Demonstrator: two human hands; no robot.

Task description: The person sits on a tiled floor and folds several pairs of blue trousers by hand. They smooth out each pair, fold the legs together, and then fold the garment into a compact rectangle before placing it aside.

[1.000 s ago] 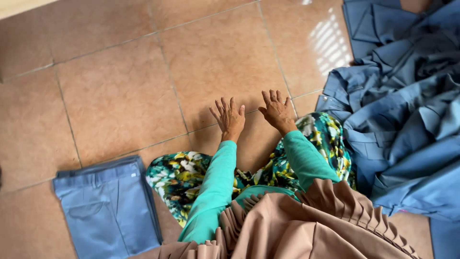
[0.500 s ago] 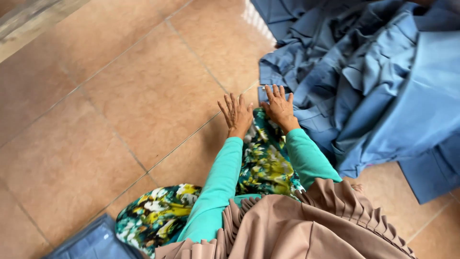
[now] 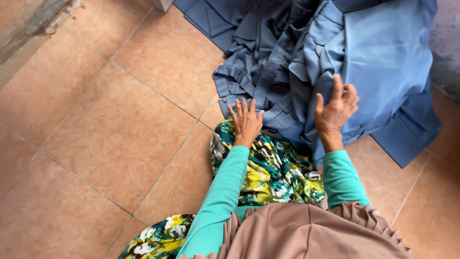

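Two bare hands are seen reaching forward from teal sleeves [image 3: 225,187]. The left hand [image 3: 246,120] is laid flat and fully open, fingers spread, with its palm over the edge of a green, yellow and white floral cloth [image 3: 270,170] and its fingertips touching the near hem of a heap of grey-blue fabric garments [image 3: 306,62]. Nothing is gripped by it. The right hand [image 3: 337,108] is half closed, the thumb and curled fingers pinched on a fold of the same grey-blue heap, which is piled just ahead of both hands and spreads well beyond the right hand.

Terracotta floor tiles [image 3: 120,139] with pale grout lines are seen beneath and to the left of the left hand. A strip of rough grey concrete [image 3: 33,29] is seen far off to the left of that hand, and a worn grey wall [image 3: 448,43] beyond the right hand. A pleated beige-brown cloth [image 3: 306,230] is seen close behind both wrists.

Compared with half a second ago, the right hand has been moved away from the left one and up onto the heap, where a fold has been taken; the left hand has been kept flat at the heap's edge. The view has been turned so that the heap fills more of it, and the folded blue garment once seen lower left is no longer shown.
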